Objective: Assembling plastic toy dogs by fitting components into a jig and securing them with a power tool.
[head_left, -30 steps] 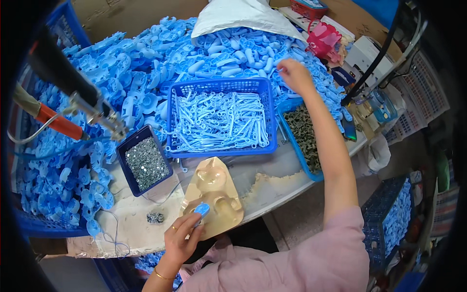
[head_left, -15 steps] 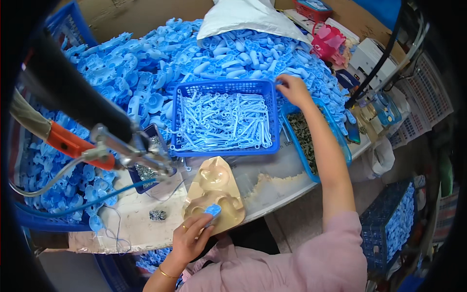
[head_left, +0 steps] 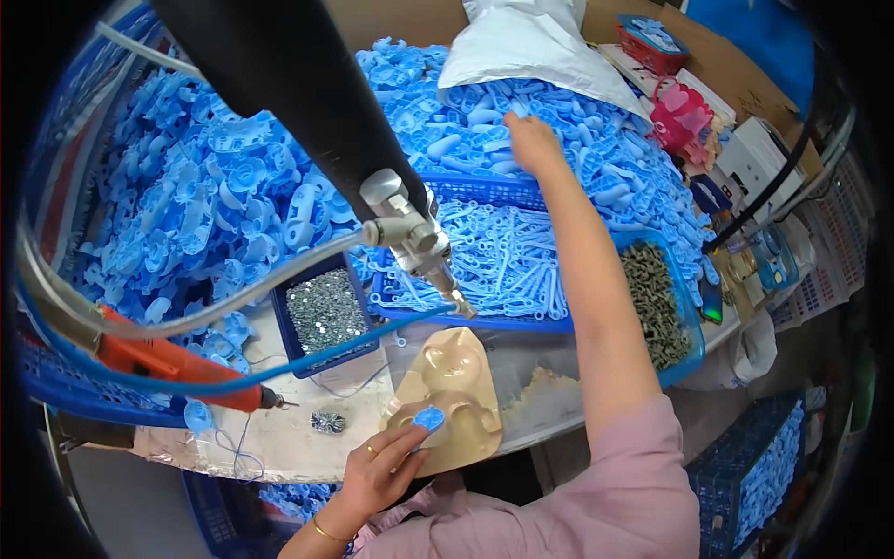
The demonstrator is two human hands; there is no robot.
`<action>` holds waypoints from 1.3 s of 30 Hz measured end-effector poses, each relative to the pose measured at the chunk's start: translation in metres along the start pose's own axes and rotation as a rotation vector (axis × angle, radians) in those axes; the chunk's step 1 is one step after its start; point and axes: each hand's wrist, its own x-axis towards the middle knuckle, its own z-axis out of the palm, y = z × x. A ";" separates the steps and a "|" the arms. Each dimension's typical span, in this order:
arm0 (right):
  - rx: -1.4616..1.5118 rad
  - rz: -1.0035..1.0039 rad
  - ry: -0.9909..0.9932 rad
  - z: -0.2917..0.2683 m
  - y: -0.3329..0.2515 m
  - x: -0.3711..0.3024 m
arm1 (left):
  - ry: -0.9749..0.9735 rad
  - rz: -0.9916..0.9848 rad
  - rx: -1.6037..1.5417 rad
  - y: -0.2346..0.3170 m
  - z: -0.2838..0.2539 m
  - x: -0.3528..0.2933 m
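My left hand pinches a small blue plastic piece between fingertips and holds it on the tan moulded jig at the near edge of the worktop. My right hand reaches far out, fingers curled down into the heap of blue parts beyond the blue basket; I cannot tell if it grips anything. A hanging screwdriver points at the jig.

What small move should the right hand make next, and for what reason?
Probably it should close on one blue plastic part and lift it. The right hand reaches into the heap of blue parts, whether it grips one I cannot tell. The left hand presses a small blue piece onto the tan jig.
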 end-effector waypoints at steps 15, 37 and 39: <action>1.135 0.058 -0.474 -0.129 -0.056 -0.124 | -0.081 0.245 0.296 -0.027 -0.008 -0.025; 0.774 -0.200 -0.670 -0.127 -0.186 -0.285 | 0.438 -0.243 0.592 -0.203 -0.125 0.011; 0.737 -0.262 -0.661 -0.122 -0.196 -0.285 | 0.505 -0.248 0.629 -0.240 -0.141 0.034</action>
